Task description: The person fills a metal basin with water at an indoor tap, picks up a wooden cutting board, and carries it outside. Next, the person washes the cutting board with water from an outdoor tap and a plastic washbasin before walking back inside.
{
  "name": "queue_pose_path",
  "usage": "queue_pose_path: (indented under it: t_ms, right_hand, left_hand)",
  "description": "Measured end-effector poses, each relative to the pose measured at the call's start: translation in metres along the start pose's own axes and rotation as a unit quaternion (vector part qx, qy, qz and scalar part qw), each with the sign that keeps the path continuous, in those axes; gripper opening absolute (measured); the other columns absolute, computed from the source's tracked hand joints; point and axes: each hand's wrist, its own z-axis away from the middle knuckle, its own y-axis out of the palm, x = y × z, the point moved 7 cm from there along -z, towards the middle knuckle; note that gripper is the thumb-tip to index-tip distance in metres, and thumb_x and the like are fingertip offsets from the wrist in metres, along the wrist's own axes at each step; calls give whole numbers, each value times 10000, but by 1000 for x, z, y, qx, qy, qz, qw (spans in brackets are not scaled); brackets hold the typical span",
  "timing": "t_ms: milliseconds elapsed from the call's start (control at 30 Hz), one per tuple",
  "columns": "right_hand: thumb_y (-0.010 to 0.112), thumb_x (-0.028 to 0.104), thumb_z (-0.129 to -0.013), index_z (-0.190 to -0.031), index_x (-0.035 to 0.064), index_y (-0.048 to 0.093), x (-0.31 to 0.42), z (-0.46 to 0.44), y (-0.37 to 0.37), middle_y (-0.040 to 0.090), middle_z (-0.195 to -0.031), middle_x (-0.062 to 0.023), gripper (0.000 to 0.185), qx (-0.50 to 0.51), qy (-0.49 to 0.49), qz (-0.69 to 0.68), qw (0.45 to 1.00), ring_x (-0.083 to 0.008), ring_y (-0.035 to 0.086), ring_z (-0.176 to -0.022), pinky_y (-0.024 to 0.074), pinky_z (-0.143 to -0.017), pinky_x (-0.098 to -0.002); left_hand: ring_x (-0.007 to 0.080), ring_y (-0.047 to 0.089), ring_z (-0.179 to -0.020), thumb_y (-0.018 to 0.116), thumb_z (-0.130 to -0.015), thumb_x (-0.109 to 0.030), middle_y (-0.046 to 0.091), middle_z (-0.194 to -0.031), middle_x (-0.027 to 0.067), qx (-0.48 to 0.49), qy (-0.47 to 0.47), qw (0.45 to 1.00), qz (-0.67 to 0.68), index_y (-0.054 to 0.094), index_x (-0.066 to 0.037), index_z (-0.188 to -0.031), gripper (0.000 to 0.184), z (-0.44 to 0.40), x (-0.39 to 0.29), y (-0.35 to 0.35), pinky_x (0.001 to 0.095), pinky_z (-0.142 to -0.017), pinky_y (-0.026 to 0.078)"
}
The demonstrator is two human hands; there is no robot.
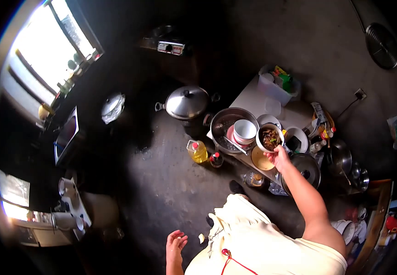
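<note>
My right hand (pixel 279 158) grips the near rim of a white bowl (pixel 259 143), thumb and fingers closed on its edge. Dark chopped food (pixel 270 137) with bits of red and green fills the bowl. Just left of it stands a wide metal pot (pixel 220 143) with white bowls (pixel 244 129), a pinkish dish and a utensil inside. A yellowish round dish (pixel 259 158) shows partly under the held bowl. Low beside my body, my left hand (pixel 176 240) hangs with loosely bent fingers apart and nothing visible in them.
On the low table (pixel 249 98) are a plastic bin (pixel 276 89), plates and a dark lid (pixel 306 173). An oil jug (pixel 197 151) and a dark bottle (pixel 216 159) stand on the floor near a lidded steamer (pixel 187 103). Pans (pixel 339 158) lie at right.
</note>
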Motion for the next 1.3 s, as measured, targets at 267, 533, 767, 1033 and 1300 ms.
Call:
queue_pose_path:
  t_ms: [267,533,767,1033,1300]
  right_hand:
    - [402,155,-705,-787,-2,501,70,-201,-1,583,-671,-164,203,-57,-40,-18,997,-149,519,-480,427,-404,-215]
    - [380,89,-688,-767,6,484,74,-354,-4,555,-633,-165,155,-143,22,-14,989,-159,491,-456,383,-386,-219]
    - [386,50,-673,-808,-28,498,59,-418,-7,551,-648,-191,192,-195,36,-40,979,-147,493,-455,379,-382,-194]
    - [338,13,-698,-885,-70,419,17,-467,-25,537,-804,-248,220,-149,136,-67,977,-93,433,-456,333,-364,-169]
    - [435,89,-813,-917,1,449,26,-432,-24,559,-838,-226,136,-163,144,-48,975,-102,470,-491,364,-395,-182]
  left_hand:
    - [210,549,-813,425,-779,-16,470,-950,78,-86,-24,996,-16,448,-70,-1010,238,-55,-7,48,303,-676,473]
    - [155,503,-777,540,-730,-20,490,-912,88,-116,-42,976,-181,433,-27,-1049,336,-103,95,-17,267,-700,440]
    - [166,482,-877,537,-749,-25,469,-1014,85,-135,-98,962,-216,424,-46,-1092,362,-111,63,6,270,-753,420]
    - [165,557,-818,520,-755,1,484,-999,113,-151,-31,954,-259,428,8,-1047,306,-129,-22,68,233,-679,456]
    - [180,547,-888,479,-776,3,457,-1061,115,-78,-28,940,-330,424,4,-1071,300,-155,-52,129,240,-721,446]
